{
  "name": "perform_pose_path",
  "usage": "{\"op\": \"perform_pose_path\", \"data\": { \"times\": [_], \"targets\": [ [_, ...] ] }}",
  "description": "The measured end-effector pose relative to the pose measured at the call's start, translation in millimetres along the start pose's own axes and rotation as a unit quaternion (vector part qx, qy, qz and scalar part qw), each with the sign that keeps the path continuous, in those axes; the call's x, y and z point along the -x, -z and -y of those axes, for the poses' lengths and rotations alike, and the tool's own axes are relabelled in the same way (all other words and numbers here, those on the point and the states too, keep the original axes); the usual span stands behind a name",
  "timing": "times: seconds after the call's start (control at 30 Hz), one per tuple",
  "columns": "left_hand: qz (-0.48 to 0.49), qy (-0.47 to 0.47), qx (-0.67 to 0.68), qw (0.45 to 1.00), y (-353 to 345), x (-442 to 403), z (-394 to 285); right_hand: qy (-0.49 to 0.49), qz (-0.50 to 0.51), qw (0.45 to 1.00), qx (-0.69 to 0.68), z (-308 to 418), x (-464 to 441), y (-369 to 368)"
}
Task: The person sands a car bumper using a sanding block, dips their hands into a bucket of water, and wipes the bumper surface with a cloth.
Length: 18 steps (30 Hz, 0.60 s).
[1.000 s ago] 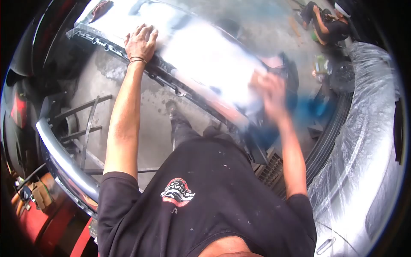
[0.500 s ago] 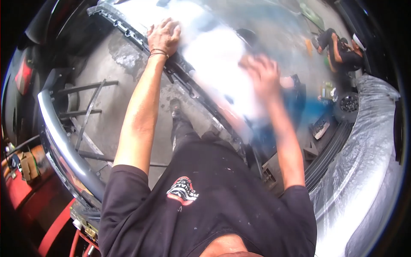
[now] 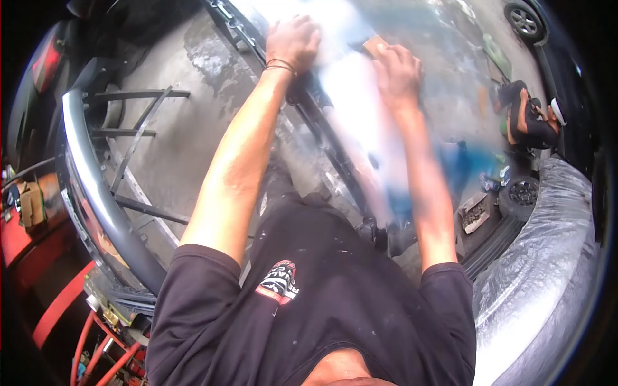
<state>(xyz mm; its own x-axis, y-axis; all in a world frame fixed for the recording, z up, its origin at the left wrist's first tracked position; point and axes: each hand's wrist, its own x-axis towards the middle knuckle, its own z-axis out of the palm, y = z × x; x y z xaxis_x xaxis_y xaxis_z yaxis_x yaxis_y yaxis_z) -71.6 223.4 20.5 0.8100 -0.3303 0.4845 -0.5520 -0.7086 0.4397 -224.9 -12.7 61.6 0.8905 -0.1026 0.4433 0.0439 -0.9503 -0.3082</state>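
Observation:
A long car body panel [image 3: 351, 93], white with blue parts, stretches in front of me, blurred and glaring in places. Its dark inner edge [image 3: 322, 138] faces my legs. My left hand [image 3: 293, 44], with thin bands at the wrist, is curled over that edge near the top of the view; its fingertips are partly lost in the glare. Against the panel's face, my right hand [image 3: 398, 71] pinches a small tan piece of sandpaper [image 3: 373, 45] between thumb and fingers.
A grey bumper [image 3: 96, 167] rests on a metal stand [image 3: 132, 133] at the left. At the right, a person in dark clothes [image 3: 534, 125] sits low near a loose wheel [image 3: 519, 196]. Plastic sheeting [image 3: 547, 251] covers something close by.
My view has turned, shifting the surroundings. My left hand appears farther right and higher, still at the panel edge. My right hand has moved upward along the panel, and the sandpaper now shows.

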Motion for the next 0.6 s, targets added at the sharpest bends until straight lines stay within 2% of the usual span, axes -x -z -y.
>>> {"op": "perform_pose_path", "data": {
  "times": [0.03,0.07,0.1,0.13,0.17,0.23,0.3,0.33,0.43,0.5,0.57,0.6],
  "targets": [
    [-0.01,-0.011,-0.013,1.0,0.1,-0.8,-0.4,-0.01,-0.015,1.0,0.008,8.4,-2.7,1.3],
    [-0.025,-0.023,-0.024,0.999,0.2,-5.9,-0.6,0.11,0.047,0.986,0.112,15.8,17.0,21.7],
    [-0.031,-0.024,-0.023,0.999,3.6,-10.6,-3.1,0.104,0.044,0.993,0.017,29.0,38.4,34.8],
    [0.043,0.001,-0.043,0.998,9.5,-10.8,-6.8,0.099,0.044,0.991,-0.08,39.4,54.9,41.8],
    [0.118,0.03,-0.064,0.99,14.3,-11.2,-7.7,0.106,0.045,0.99,-0.081,49.1,57.9,48.5],
    [0.106,0.019,-0.064,0.992,14.5,-10.6,-3.9,0.047,0.051,0.988,-0.135,67.3,61.9,53.9],
    [0.098,0.008,-0.042,0.994,17.0,-9.8,-6.3,0.056,0.055,0.993,-0.087,64.7,37.0,27.9],
    [0.125,0.001,-0.028,0.992,23.4,-13.5,-6.3,0.027,0.035,0.996,-0.079,58.7,25.5,8.8],
    [0.151,-0.032,0.024,0.988,21.3,-23.7,36.3,-0.019,0.015,0.995,-0.1,63.2,33.6,15.8],
    [0.142,-0.033,-0.049,0.988,24.1,-18.8,35.9,0.016,0.144,0.985,-0.091,58.5,76.2,60.5],
    [0.106,0.062,-0.071,0.99,32.6,-13.8,19.8,0.022,0.136,0.986,-0.09,36.4,149.2,92.1],
    [0.056,0.056,-0.082,0.993,22.0,-10.8,23.9,0.024,0.138,0.986,-0.087,44.5,160.6,103.6]
  ]
}}
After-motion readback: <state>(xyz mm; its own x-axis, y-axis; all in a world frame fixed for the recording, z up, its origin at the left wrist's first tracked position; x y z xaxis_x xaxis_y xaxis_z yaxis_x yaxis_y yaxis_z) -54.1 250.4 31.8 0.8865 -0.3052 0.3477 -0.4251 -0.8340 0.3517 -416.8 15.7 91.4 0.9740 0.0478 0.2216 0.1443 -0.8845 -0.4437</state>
